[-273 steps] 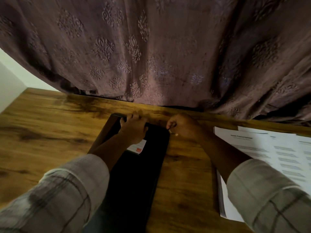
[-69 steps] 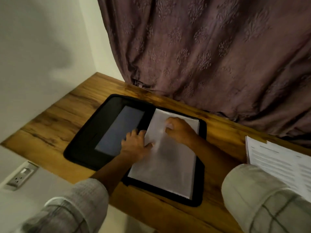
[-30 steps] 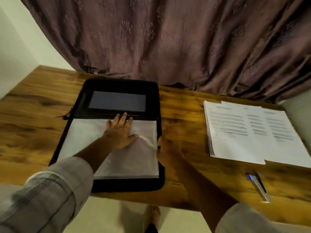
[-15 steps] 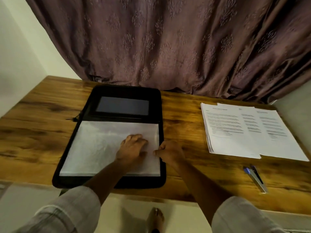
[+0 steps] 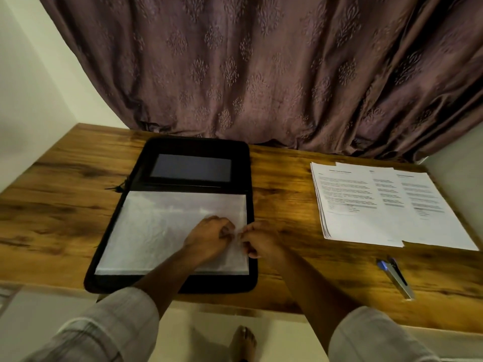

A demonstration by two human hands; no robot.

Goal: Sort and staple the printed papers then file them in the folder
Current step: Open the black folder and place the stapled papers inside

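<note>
A black zip folder (image 5: 251,173) lies open on the wooden table (image 5: 65,194). Its near half holds pale clear plastic sleeves (image 5: 156,226); its far half has a grey pocket (image 5: 190,167). My left hand (image 5: 209,237) and my right hand (image 5: 258,240) meet at the right part of the top sleeve, fingertips pinching the plastic near its right edge. Overlapping stacks of printed papers (image 5: 376,205) lie to the right. A silver stapler with a blue tip (image 5: 396,276) rests near the table's front right edge.
A patterned purple-brown curtain (image 5: 261,69) hangs along the table's far edge. Cream walls (image 5: 28,82) close in on the left and far right. Below the front edge I see the floor and a bare foot (image 5: 243,340).
The folder was unzipped, opened flat and turned so the sleeves are nearest me. In the last half second both hands have drawn together and pinched the top sleeve near its right edge.
</note>
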